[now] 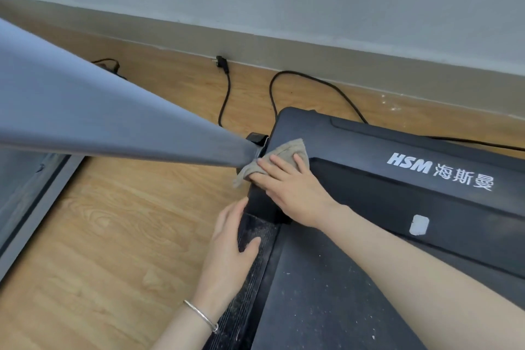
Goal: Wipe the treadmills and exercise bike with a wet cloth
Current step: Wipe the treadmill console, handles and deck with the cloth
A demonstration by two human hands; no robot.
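A black treadmill (397,150) with white HSM lettering on its motor cover fills the right half of the head view. My right hand (287,182) lies flat, fingers straight, pressing a beige cloth (287,150) onto the cover's front left corner. My left hand (230,244) rests open on the ribbed, dusty left side rail (252,278), thumb on top and a silver bangle on the wrist. The grey upright post (113,111) of the treadmill slants across from the left and meets the base right beside the cloth.
A black power cord (312,79) loops over the wooden floor (113,236) behind the treadmill, its plug (221,61) lying by the skirting board. Another machine's grey frame edge (25,207) runs along the far left. White specks dot the running belt (326,293).
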